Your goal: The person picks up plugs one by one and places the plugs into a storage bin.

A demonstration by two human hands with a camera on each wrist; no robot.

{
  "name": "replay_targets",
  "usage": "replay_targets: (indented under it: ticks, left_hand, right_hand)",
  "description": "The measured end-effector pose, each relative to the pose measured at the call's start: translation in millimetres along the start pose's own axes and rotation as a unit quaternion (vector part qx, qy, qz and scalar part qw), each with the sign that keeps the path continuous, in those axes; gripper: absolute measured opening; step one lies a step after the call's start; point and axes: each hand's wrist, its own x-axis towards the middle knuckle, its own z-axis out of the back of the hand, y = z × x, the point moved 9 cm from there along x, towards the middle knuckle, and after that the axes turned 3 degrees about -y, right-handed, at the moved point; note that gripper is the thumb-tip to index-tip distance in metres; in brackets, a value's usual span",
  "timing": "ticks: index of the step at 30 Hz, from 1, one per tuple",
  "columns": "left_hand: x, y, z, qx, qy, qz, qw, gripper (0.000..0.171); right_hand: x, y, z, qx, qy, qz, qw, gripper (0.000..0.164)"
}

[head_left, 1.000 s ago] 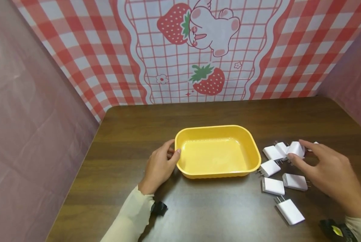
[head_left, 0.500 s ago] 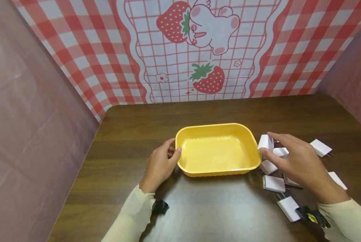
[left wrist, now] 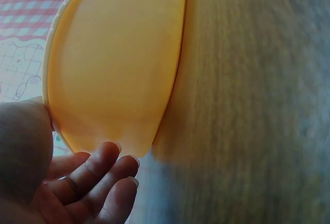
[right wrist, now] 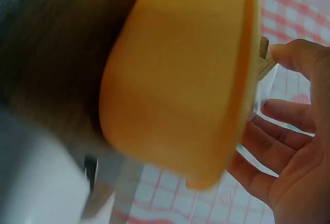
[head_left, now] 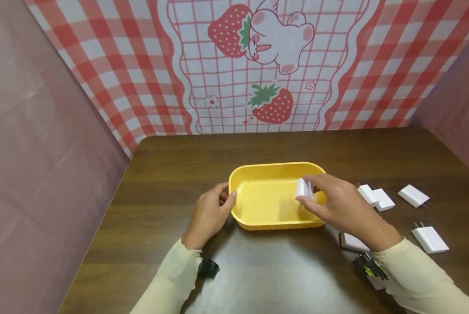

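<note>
A yellow plastic bin point(head_left: 258, 203) stands on the wooden table in the head view. My left hand point(head_left: 208, 213) holds its left end, thumb over the rim and fingers against the outer wall. In the left wrist view those fingers point(left wrist: 95, 175) are bent at the bin's end. Over the bin's right part, my right hand point(head_left: 342, 203) pinches a white plug-in charger point(head_left: 302, 189) between thumb and fingers. The right wrist view shows part of this charger point(right wrist: 267, 69) above the rim; the bin wall hides the rest.
Right of the bin lie several more white chargers, among them a touching pair point(head_left: 383, 200), one farther right point(head_left: 412, 196) and one nearer the front point(head_left: 430, 240). Another charger point(head_left: 354, 242) is partly covered by my right forearm. A strawberry-print cloth point(head_left: 273, 104) hangs behind the table.
My right hand has lifted the charger from the group on the right and carried it left, past the bin's rim, to above its inside. My left hand stays at the bin's left end.
</note>
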Motion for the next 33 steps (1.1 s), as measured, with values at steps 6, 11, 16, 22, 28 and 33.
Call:
replay_targets:
  ticks: [6, 11, 16, 22, 28, 33]
  left_hand:
    - [-2.7, 1.5, -1.0, 0.009, 0.002, 0.007, 0.9999, 0.042]
    - [-2.7, 1.7, -2.0, 0.009, 0.000, 0.002, 1.0000, 0.043]
    - [-0.8, 0.9, -2.3, 0.017, -0.004, 0.000, 0.9999, 0.043]
    - [1.1, -0.5, -1.8, 0.019, 0.001, 0.005, 0.9998, 0.044]
    - [1.5, -0.1, -2.6, 0.024, 0.003, 0.008, 0.9997, 0.044]
    - [-0.1, 1.6, -1.5, 0.026, 0.002, 0.011, 0.9996, 0.043]
  right_hand:
    - [7.4, 20.4, -31.4, 0.018, 0.049, 0.032, 0.998, 0.045]
    - [14.2, 36.7, -51.5, 0.011, 0.070, 0.064, 0.995, 0.045]
    - [25.4, 46.2, -64.0, 0.006, 0.097, 0.070, 0.993, 0.044]
    - [35.2, 54.0, -74.4, 0.020, 0.128, 0.075, 0.989, 0.040]
    - [39.4, 56.3, -83.0, 0.034, 0.161, 0.067, 0.984, 0.037]
    - [41.1, 52.7, -92.8, 0.043, 0.200, 0.047, 0.978, 0.047]
